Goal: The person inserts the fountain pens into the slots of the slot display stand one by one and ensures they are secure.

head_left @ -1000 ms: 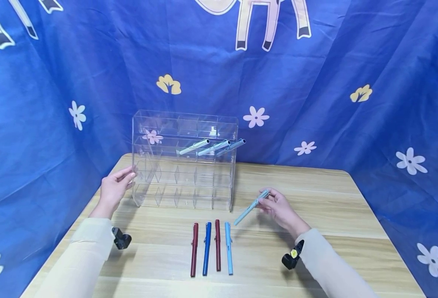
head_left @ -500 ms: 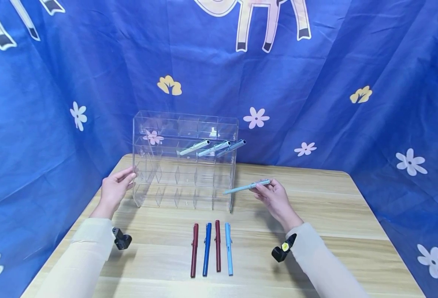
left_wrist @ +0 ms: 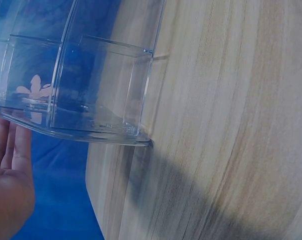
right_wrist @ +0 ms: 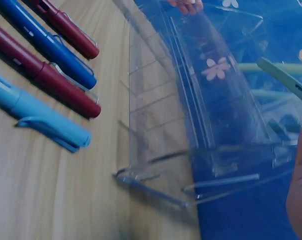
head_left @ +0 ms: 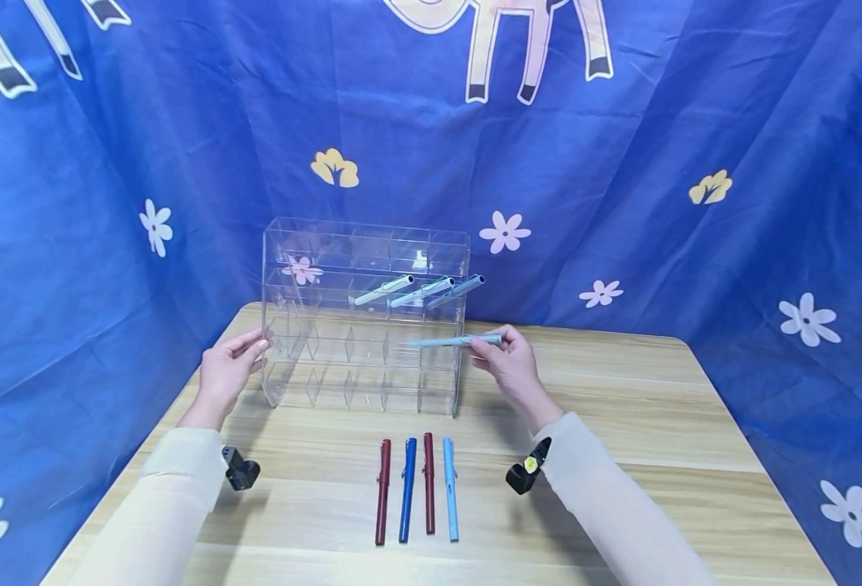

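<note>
A clear pen rack (head_left: pixel 328 346) with stepped, divided tiers stands at the back of the table. My left hand (head_left: pixel 227 370) grips its left side edge, thumb in front and fingers behind in the left wrist view. My right hand (head_left: pixel 507 366) pinches a pale green pen (head_left: pixel 445 341) near its rear end. That pen (right_wrist: pixel 286 82) lies nearly level, its tip overlapping the rack's right part in the head view. Three pens rest slanted in an upper tier: a pale green one (head_left: pixel 382 290), a light blue one (head_left: pixel 421 292) and a grey-blue one (head_left: pixel 456 291).
In front of the rack lie a dark red pen (head_left: pixel 382 492), a dark blue pen (head_left: pixel 407 490), another dark red pen (head_left: pixel 429 484) and a light blue pen (head_left: pixel 450 490), side by side. A blue patterned curtain (head_left: pixel 416 187) hangs behind the wooden table (head_left: pixel 621 391).
My right hand has moved up and left with the pale green pen, which has swung from a steep slant to nearly level and come over the rack. The left hand stays put.
</note>
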`<state>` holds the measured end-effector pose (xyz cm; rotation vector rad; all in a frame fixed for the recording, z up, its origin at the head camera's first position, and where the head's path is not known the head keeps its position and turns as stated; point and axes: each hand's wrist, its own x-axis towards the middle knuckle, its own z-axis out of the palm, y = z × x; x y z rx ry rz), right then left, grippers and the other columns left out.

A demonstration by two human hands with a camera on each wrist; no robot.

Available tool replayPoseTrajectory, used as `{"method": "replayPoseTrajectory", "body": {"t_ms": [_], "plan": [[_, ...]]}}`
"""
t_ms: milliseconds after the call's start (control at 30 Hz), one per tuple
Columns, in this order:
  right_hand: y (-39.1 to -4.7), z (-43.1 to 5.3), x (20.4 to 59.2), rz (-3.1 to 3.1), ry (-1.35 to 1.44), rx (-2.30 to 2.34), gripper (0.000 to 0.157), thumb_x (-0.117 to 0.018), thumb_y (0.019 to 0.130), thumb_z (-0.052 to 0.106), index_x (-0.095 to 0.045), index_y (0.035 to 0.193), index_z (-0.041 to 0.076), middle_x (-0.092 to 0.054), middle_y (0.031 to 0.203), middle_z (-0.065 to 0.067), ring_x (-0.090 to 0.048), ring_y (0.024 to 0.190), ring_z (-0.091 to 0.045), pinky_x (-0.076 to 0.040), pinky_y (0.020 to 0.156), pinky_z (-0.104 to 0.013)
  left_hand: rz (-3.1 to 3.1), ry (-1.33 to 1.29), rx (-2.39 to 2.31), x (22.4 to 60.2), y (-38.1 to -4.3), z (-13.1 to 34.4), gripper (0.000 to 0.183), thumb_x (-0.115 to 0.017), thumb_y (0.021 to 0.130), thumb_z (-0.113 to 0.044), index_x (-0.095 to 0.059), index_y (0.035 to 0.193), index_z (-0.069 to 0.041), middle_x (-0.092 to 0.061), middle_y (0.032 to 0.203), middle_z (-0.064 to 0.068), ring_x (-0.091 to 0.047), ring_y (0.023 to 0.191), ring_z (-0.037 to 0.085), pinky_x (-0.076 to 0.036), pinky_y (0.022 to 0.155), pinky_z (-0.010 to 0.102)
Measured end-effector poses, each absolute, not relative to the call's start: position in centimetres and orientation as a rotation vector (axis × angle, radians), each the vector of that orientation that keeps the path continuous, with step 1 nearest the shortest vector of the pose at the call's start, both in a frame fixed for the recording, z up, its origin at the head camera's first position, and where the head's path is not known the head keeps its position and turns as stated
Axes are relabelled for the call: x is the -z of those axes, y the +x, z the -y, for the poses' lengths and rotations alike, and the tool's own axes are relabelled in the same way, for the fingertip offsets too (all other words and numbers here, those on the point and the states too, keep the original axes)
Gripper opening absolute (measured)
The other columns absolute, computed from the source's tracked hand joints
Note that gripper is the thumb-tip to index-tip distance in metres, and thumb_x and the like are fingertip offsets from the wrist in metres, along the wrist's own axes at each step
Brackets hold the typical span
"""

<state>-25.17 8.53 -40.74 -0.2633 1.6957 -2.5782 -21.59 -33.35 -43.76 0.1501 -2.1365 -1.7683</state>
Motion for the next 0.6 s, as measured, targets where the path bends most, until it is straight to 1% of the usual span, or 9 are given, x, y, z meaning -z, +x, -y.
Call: {"method": "replayPoseTrajectory", "body": {"t_ms": [100,200,333,367,467,567,600], "plan": [[-25.5,-7.3,40.3,-1.753,-0.258,2.567,0.021,-0.064,0.086,-0.011,-0.05,0.085,0.005,-0.068,0.085,-0.007,-0.07,0.077,-0.017,-0.061,0.074,-0.033,2.156,0.155,1.748,43.7,-21.6,33.4,0.047,-0.062,0.094,-0.014,-0.049,0.131,0.012,-0.063,0.118,0.001,-0.059,0.087,-0.01,-0.053,0.077,0.015],[-25.6,-6.1,39.9,-1.817,-0.278,2.569,0.02,-0.066,0.084,-0.011,-0.051,0.087,0.002,-0.068,0.087,-0.011,-0.07,0.077,-0.019,-0.061,0.073,-0.034,2.173,0.16,1.728,43.7,-21.6,33.4,0.046,-0.061,0.095,-0.014,-0.049,0.131,0.011,-0.061,0.121,0.006,-0.059,0.087,-0.011,-0.053,0.078,0.016],[-25.6,-4.6,39.5,-1.928,-0.353,2.575,0.021,-0.072,0.081,-0.005,-0.053,0.088,-0.001,-0.068,0.089,-0.016,-0.07,0.079,-0.023,-0.061,0.07,-0.033,2.176,0.164,1.717,43.7,-21.6,33.4,0.046,-0.061,0.095,-0.015,-0.048,0.131,0.011,-0.059,0.122,0.01,-0.059,0.087,-0.011,-0.053,0.078,0.017],[-26.6,-4.4,40.6,-1.92,-0.411,2.592,0.023,-0.075,0.08,-0.001,-0.054,0.087,0.002,-0.069,0.088,-0.015,-0.07,0.077,-0.022,-0.062,0.067,-0.031,2.174,0.165,1.718,43.7,-21.6,33.4,0.046,-0.061,0.095,-0.014,-0.048,0.131,0.011,-0.06,0.121,0.01,-0.059,0.087,-0.011,-0.053,0.078,0.017],[-26.4,-3.4,40.3,-1.983,-0.432,2.586,0.025,-0.078,0.078,0.003,-0.054,0.086,0.002,-0.068,0.086,-0.016,-0.07,0.078,-0.024,-0.062,0.068,-0.034,2.169,0.156,1.721,43.7,-21.7,33.4,0.046,-0.061,0.095,-0.014,-0.049,0.131,0.011,-0.061,0.12,0.007,-0.059,0.087,-0.01,-0.054,0.078,0.017],[-26.5,-2.5,40.1,-2.045,-0.387,2.545,0.026,-0.079,0.077,0.003,-0.055,0.088,0.001,-0.068,0.086,-0.015,-0.07,0.078,-0.025,-0.061,0.071,-0.04,2.15,0.146,1.746,43.8,-21.7,33.4,0.046,-0.061,0.094,-0.013,-0.049,0.131,0.012,-0.062,0.119,0.003,-0.06,0.087,-0.009,-0.053,0.078,0.017],[-25.5,-2.0,39.0,-2.09,-0.323,2.51,0.026,-0.077,0.079,0.0,-0.053,0.089,-0.002,-0.067,0.088,-0.018,-0.07,0.081,-0.027,-0.06,0.075,-0.044,2.139,0.143,1.76,43.8,-21.7,33.4,0.046,-0.062,0.094,-0.012,-0.048,0.131,0.012,-0.063,0.118,0.001,-0.06,0.088,-0.009,-0.053,0.078,0.017]]}}
